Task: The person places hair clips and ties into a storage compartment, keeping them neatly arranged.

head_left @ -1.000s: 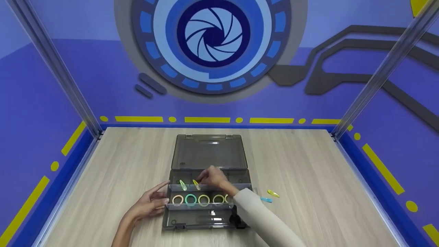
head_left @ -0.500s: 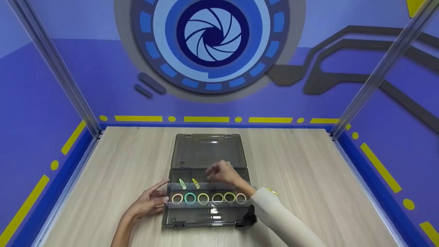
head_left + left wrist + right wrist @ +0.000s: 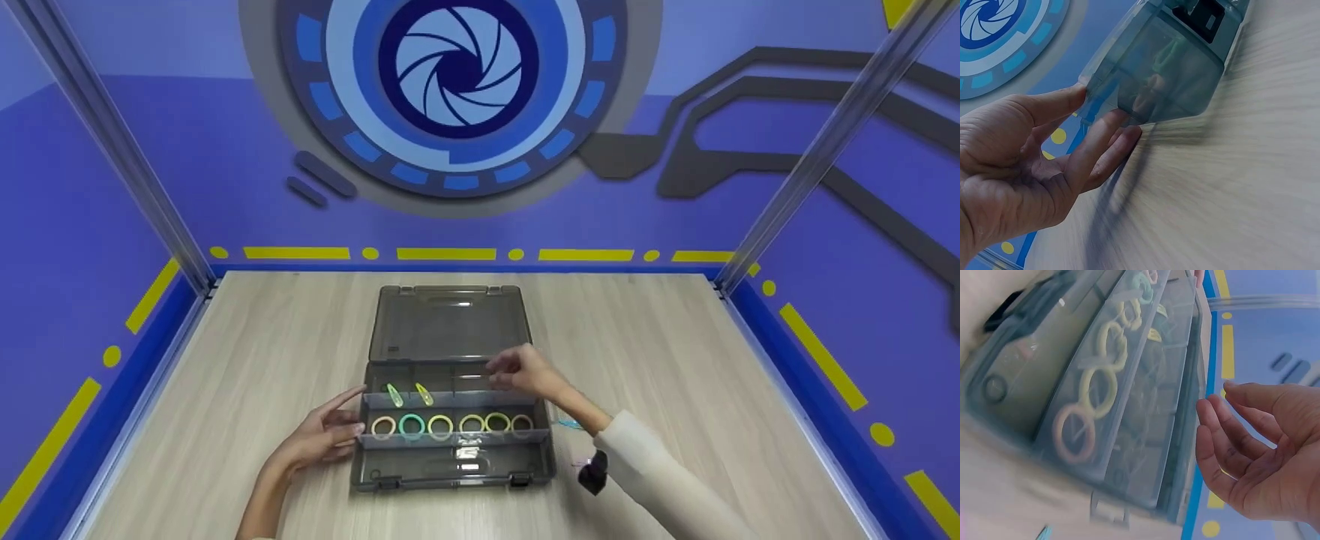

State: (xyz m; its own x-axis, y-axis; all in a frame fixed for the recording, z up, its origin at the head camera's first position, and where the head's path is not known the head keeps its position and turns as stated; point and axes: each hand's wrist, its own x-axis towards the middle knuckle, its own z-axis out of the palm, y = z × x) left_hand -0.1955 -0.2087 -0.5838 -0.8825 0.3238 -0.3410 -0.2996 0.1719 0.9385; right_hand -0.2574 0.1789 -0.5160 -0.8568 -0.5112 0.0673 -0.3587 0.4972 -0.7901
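A smoky see-through storage box (image 3: 420, 471) lies with its lid (image 3: 450, 324) folded back. My left hand (image 3: 315, 437) steadies the box's left side, its fingertips and thumb against the wall; in the left wrist view they meet a lower corner. Over the right part of the back row is my right hand (image 3: 529, 373), fingers loosely bent and holding nothing, as the right wrist view also shows. A green hair clip (image 3: 394, 395) and a yellow hair clip (image 3: 424, 394) stand at the back divider. Several hair ties (image 3: 440, 427) in pale orange, teal and yellow line the middle row.
A blue hair clip (image 3: 570, 424) lies on the wooden table (image 3: 637, 330) to the right of the box, partly behind the right forearm. A black device (image 3: 592, 474) hangs beside the right sleeve. Patterned blue walls (image 3: 150, 172) enclose the table's back and sides.
My right hand has come away from the yellow hair clip and moved right across the back row, leaving the clip in place. My left hand stays at the box.
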